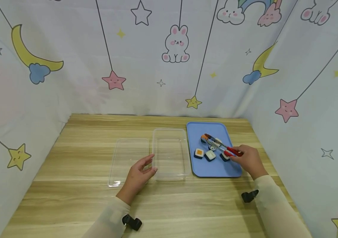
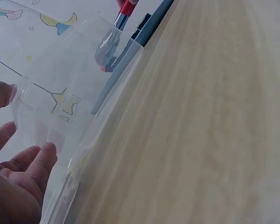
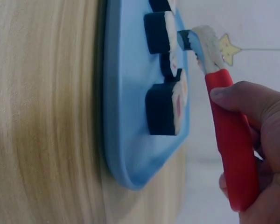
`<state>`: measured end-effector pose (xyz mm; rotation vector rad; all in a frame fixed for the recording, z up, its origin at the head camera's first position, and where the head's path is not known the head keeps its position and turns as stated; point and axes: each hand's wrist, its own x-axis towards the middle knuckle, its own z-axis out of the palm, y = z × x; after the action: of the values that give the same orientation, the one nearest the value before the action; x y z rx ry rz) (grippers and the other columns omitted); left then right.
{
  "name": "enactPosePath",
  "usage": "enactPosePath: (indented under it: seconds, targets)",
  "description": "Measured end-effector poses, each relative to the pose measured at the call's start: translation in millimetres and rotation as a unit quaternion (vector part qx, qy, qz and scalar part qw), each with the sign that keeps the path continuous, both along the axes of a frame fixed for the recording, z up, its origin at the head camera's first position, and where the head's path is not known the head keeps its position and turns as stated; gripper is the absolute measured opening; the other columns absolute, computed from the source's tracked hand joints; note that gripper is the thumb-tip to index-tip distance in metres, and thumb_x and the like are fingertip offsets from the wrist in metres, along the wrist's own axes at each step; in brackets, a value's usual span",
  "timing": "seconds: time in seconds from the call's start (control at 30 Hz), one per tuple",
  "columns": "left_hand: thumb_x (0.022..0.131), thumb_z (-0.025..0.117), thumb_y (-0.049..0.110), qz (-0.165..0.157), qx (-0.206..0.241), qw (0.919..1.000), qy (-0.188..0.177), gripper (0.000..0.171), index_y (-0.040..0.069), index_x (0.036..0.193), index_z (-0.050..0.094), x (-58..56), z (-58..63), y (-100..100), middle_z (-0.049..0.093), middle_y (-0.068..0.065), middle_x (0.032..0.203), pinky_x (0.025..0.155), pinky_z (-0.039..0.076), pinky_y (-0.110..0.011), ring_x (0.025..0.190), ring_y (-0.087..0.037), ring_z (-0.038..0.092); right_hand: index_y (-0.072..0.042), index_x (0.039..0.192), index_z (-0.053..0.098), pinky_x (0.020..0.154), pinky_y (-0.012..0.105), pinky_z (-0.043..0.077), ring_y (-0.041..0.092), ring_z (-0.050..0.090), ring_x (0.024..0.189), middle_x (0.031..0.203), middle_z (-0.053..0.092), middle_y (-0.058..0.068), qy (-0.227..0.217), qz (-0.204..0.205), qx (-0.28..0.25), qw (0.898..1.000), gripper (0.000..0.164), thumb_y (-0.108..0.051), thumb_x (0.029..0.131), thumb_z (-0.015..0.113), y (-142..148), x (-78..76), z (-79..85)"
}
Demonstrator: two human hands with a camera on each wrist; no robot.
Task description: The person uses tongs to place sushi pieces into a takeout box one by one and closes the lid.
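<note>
My right hand [image 1: 247, 160] grips a pair of tongs [image 3: 231, 144] by their red handles, thumb pressed along one side. The tong tips reach over the blue tray [image 1: 216, 170] to an orange-topped sushi piece [image 1: 203, 139] at its far left. In the right wrist view the tips overlap a dark-sided piece [image 3: 184, 40]. My left hand [image 1: 139, 175] is beside a clear plastic container [image 1: 169, 172], spread fingers and thumb right at its left wall. Through that wall, in the left wrist view, the tongs and tray show.
Several other sushi pieces, such as one with a square orange centre [image 1: 199, 153] and a white-topped one [image 1: 210, 155], sit on the tray. A clear lid [image 1: 128, 158] lies left of the container, partly behind my left hand. A printed curtain [image 1: 145, 99] borders the wooden table [image 1: 186, 205].
</note>
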<state>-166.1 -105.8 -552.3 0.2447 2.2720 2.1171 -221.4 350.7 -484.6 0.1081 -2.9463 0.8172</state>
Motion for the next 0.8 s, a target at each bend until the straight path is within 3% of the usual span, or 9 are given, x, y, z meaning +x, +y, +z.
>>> enactPosePath:
  seconds: [0.3, 0.53, 0.8]
  targets:
    - [0.093, 0.079, 0.009, 0.001, 0.002, 1.0, 0.003, 0.057, 0.004, 0.146, 0.059, -0.2, -0.6, -0.5, 0.053, -0.011, 0.153, 0.106, 0.054, -0.039, 0.14, -0.036, 0.051, -0.005, 0.122, 0.077, 0.073, 0.039, 0.06, 0.03, 0.065, 0.091, 0.108, 0.073, 0.013, 0.011, 0.007, -0.014, 1.0, 0.045, -0.027, 0.084, 0.09, -12.1, -2.9, 16.8]
    - [0.092, 0.08, 0.01, -0.001, 0.008, 1.0, -0.003, 0.058, 0.004, 0.146, 0.059, 0.4, -0.3, -1.0, 0.054, -0.012, 0.152, 0.107, 0.053, -0.043, 0.14, -0.036, 0.051, -0.007, 0.126, 0.075, 0.071, 0.034, 0.057, 0.028, 0.067, 0.09, 0.111, 0.072, 0.012, -0.022, 0.02, -0.048, 0.998, 0.043, -0.023, 0.088, 0.086, -35.6, -7.4, 39.9]
    - [0.092, 0.08, 0.008, -0.002, 0.009, 1.0, -0.002, 0.058, 0.002, 0.146, 0.058, 0.1, 2.1, -1.6, 0.053, -0.013, 0.153, 0.107, 0.052, -0.044, 0.141, -0.038, 0.05, -0.006, 0.123, 0.077, 0.065, 0.035, 0.061, 0.028, 0.066, 0.09, 0.109, 0.072, 0.013, 0.016, 0.084, -0.043, 0.995, 0.039, -0.015, 0.087, 0.086, -77.1, -15.6, 45.0]
